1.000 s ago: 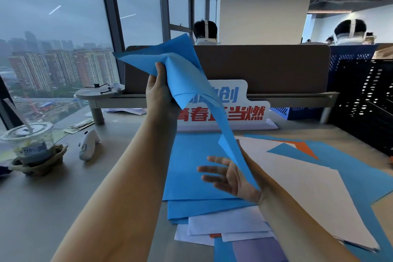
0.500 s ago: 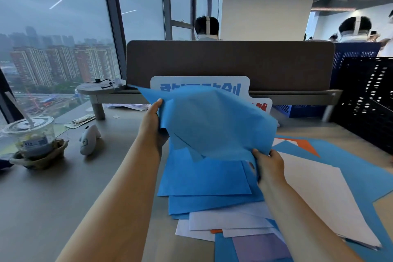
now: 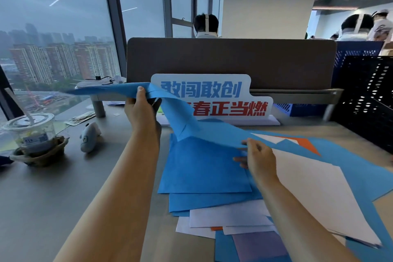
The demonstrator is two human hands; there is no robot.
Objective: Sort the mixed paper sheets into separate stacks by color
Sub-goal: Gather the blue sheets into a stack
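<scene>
A blue sheet [image 3: 191,125] is stretched in the air above the desk. My left hand [image 3: 141,108] pinches its far left edge, raised. My right hand [image 3: 258,155] pinches its near right corner, low over the desk. Under it lies a stack of blue sheets [image 3: 202,168]. In front of that stack lie white sheets [image 3: 225,215], a purple sheet [image 3: 259,244] and a sliver of orange. On the right a large white sheet [image 3: 314,193] lies over more blue paper [image 3: 365,172], with an orange sheet [image 3: 306,142] showing behind it.
A plastic drink cup [image 3: 29,132] in a holder stands at the left, a small grey figurine [image 3: 89,136] beside it. A sign with blue and red characters [image 3: 212,98] stands before the brown divider [image 3: 229,61]. A black perforated bin [image 3: 365,100] is at the right. Other people sit beyond.
The blue sheet went from hanging by my left hand alone to being held by both hands, and it has come down and flattened toward the blue stack.
</scene>
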